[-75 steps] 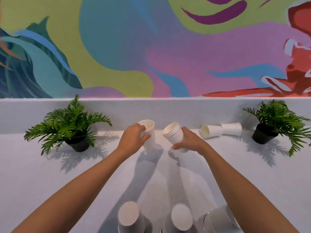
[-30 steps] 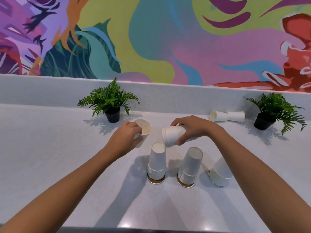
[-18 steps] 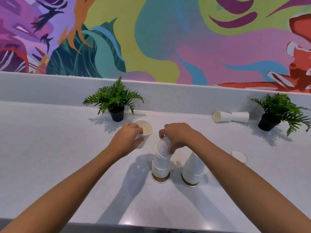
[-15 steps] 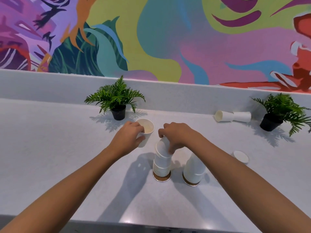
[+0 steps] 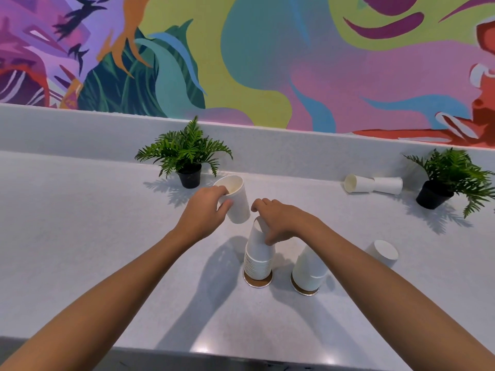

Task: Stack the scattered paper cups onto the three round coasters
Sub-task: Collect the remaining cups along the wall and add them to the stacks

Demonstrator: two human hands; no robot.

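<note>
Left hand (image 5: 206, 211): closed around a single cup (image 5: 235, 200), fingers on the near side of the wall, thumb by the rim. The cup is held above the worktop (image 5: 80, 236), mouth up and tilted toward the camera. Its inside is seen to be empty.

Right hand (image 5: 284, 220): fingers curled over the top of the left stack (image 5: 258, 253), thumb pressed to its side. The topmost cup is grasped.

Containers:
- The left stack is made of nested cups, mouths down, on a brown coaster (image 5: 257, 281). Many rims are bunched at the bottom.
- A middle stack (image 5: 309, 269), also mouth down, is set on a second coaster (image 5: 305, 291), just beside the first.
- A third stack (image 5: 384, 251) is noted further right, base up and partly hidden by the right forearm. What it stands on cannot be told.
- Two loose cups (image 5: 373, 184) are laid on their sides near the back wall (image 5: 294, 145), narrow ends toward each other.

Edges and room:
- The worktop is bounded behind by the low white back wall, under a painted mural (image 5: 267, 62).
- The front edge (image 5: 241, 356) is seen at the bottom of the frame.
- One potted fern (image 5: 184, 153) stands just behind the left hand, another (image 5: 452, 172) at far right beside the loose cups.
- Open surface is recorded left of the left forearm, and between the stacks and the front edge.
</note>
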